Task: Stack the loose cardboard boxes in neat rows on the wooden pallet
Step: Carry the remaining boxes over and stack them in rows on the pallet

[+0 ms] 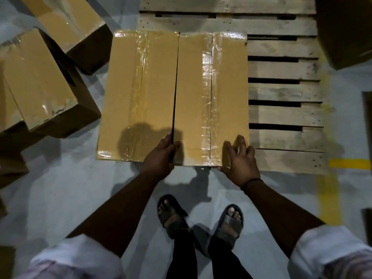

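Observation:
Two taped cardboard boxes lie side by side on the left part of the wooden pallet [283,91]. The left box [136,93] touches the right box [209,93] along a thin dark seam. My left hand [160,158] grips the near left corner of the right box, fingers at the seam. My right hand [239,160] presses the box's near right corner with fingers spread.
Several loose cardboard boxes [38,77] lie on the grey floor to the left. Another box [346,29] stands at the top right beside the pallet. Yellow floor lines [330,198] run along the right. My sandalled feet [199,220] stand just before the pallet.

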Action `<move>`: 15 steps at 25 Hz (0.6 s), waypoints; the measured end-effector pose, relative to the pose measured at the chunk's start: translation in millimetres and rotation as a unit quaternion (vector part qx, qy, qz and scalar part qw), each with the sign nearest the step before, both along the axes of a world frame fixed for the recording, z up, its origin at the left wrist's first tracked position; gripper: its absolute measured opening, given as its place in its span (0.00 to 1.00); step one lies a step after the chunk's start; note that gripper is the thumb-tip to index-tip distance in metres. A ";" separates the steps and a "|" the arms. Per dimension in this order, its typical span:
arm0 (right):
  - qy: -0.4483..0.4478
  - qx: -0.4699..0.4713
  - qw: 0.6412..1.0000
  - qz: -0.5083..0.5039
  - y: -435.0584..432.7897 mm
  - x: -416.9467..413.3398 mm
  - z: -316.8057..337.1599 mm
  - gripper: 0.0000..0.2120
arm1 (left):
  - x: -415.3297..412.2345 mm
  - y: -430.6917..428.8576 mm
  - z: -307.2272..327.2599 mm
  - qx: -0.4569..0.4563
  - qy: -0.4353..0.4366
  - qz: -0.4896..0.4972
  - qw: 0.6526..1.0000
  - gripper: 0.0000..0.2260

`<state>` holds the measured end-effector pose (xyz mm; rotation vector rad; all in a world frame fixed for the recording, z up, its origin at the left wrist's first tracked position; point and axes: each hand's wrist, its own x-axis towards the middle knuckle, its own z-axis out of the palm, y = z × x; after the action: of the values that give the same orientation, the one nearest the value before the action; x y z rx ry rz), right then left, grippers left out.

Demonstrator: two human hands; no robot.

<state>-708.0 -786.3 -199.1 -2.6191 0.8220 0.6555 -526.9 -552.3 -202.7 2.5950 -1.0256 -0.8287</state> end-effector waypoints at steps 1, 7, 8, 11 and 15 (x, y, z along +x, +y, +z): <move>-0.001 0.002 1.000 -0.004 2.5 0.4 0.1 0.45 | 0.9 0.2 0.5 0.003 0.000 -0.004 1.000 0.44; -0.021 0.017 0.999 -0.021 7.3 4.3 0.7 0.42 | -1.8 -1.8 5.5 0.013 -0.010 -0.018 1.000 0.44; -0.020 0.021 0.999 -0.022 6.4 5.0 1.2 0.42 | -2.8 -2.8 5.5 0.010 -0.010 -0.015 1.000 0.43; -0.023 0.017 0.999 -0.028 6.5 6.2 0.9 0.41 | -2.7 -2.0 0.4 0.000 -0.008 -0.011 1.000 0.41; -0.024 0.014 0.999 -0.029 7.4 5.7 1.1 0.41 | -2.8 -1.2 -2.4 -0.005 -0.010 -0.010 1.000 0.41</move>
<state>-702.3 -778.9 -198.0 -2.5656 0.8641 0.5825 -529.7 -553.5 -205.1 2.5951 -1.0611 -0.8014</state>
